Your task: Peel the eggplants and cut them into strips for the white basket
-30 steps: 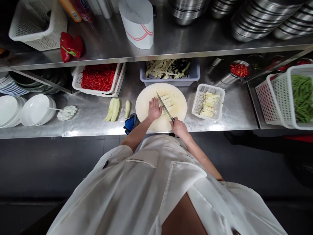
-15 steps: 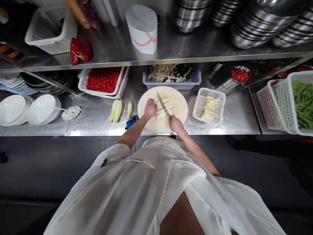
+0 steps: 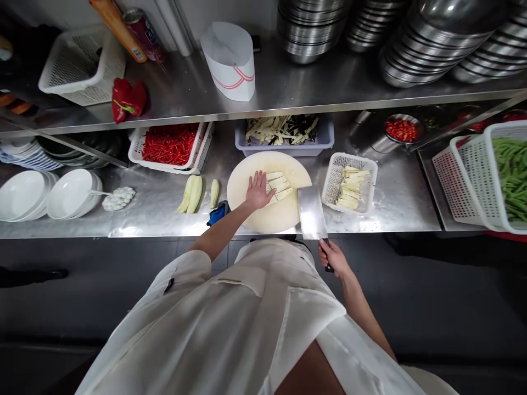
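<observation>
Pale cut vegetable strips lie on a round cutting board. My left hand, fingers spread, rests over the left end of the strips. At the board's right edge my right hand grips the black handle of a cleaver, its broad blade turned flat to view. Right of the cleaver, a white basket holds more pale strips. Peeled pale vegetables and a smaller piece lie on the counter left of the board.
A blue cloth-like item touches the board's left side. Behind are a basket of red peppers and a grey-blue tub. The steel shelf overhangs the counter. Green beans stand far right; a person's foot shows left.
My right hand has moved right and toward my body with the cleaver, off the strips. The blade now shows its flat side. My left hand has shifted slightly right over the strips, fingers wider apart.
</observation>
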A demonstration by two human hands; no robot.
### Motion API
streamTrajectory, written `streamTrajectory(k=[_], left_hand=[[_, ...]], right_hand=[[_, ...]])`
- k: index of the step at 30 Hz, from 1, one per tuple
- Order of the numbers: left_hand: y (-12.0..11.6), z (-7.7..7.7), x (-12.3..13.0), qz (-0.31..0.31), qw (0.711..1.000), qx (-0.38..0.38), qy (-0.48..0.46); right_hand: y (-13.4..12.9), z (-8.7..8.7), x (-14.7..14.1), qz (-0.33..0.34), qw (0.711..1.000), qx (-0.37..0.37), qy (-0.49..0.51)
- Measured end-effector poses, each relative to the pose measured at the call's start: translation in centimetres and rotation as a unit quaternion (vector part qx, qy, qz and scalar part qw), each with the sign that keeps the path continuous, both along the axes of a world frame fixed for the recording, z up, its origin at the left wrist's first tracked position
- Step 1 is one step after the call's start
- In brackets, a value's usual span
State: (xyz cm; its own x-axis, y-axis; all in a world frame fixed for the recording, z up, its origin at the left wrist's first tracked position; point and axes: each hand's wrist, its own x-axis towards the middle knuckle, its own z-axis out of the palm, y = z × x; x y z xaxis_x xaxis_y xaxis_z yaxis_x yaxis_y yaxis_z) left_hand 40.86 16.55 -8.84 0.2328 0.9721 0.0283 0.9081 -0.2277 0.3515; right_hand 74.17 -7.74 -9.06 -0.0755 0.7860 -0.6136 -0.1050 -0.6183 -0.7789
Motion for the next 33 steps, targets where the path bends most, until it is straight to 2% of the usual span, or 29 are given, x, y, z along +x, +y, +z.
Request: streamTrajectory(k=[3, 5, 8, 11, 14, 17, 20, 23, 25, 27, 30, 33], left_hand=[[2.1, 0.0, 3.4, -0.019, 1.000, -0.007, 0.006], [2.6, -0.9, 5.6, -0.020, 0.999, -0.025, 0.013], [2.3, -2.4, 7.5, -0.003, 0.999, -0.027, 0.021], [2.0, -3.0, 8.0, 0.011, 1.000, -0.011, 0.027], [2.3, -2.1, 8.4, 0.026, 0.999, -0.009, 0.025], [2.0, 0.2, 8.8, 0.037, 0.999, 0.006, 0.022], [0.3, 2.6, 7.8, 0.033, 0.998, 0.054, 0.020], [-1.9, 3.4, 5.2, 0.055, 0.996, 0.063, 0.032], [-2.8, 2.6, 3.2, 0.077, 0.995, 0.026, 0.049], [-3.1, 1.3, 1.5, 0.078, 0.995, -0.017, 0.063], [-2.8, -0.7, -0.1, 0.034, 0.996, -0.038, 0.068], [-2.4, -1.5, -0.9, -0.022, 0.997, -0.034, 0.062]], right_hand=[[-2.1, -1.5, 2.3, 0.005, 0.997, -0.062, 0.042], [-1.9, -2.2, 2.3, 0.017, 0.995, -0.077, 0.066], [0.8, -2.8, 0.1, 0.037, 0.992, -0.071, 0.100], [5.2, -2.7, -3.2, 0.046, 0.989, -0.049, 0.129], [8.9, -1.9, -5.3, 0.050, 0.986, -0.029, 0.154], [10.4, -0.6, -5.3, 0.069, 0.981, -0.024, 0.180], [10.2, 0.3, -4.5, 0.105, 0.973, -0.027, 0.204], [9.3, 0.2, -4.1, 0.148, 0.965, -0.047, 0.211], [8.1, -0.7, -3.5, 0.162, 0.965, -0.061, 0.196], [6.6, -2.0, -2.3, 0.159, 0.970, -0.064, 0.170], [4.6, -3.7, 0.5, 0.132, 0.981, -0.055, 0.131], [4.5, -4.3, 1.8, 0.099, 0.989, -0.056, 0.100]])
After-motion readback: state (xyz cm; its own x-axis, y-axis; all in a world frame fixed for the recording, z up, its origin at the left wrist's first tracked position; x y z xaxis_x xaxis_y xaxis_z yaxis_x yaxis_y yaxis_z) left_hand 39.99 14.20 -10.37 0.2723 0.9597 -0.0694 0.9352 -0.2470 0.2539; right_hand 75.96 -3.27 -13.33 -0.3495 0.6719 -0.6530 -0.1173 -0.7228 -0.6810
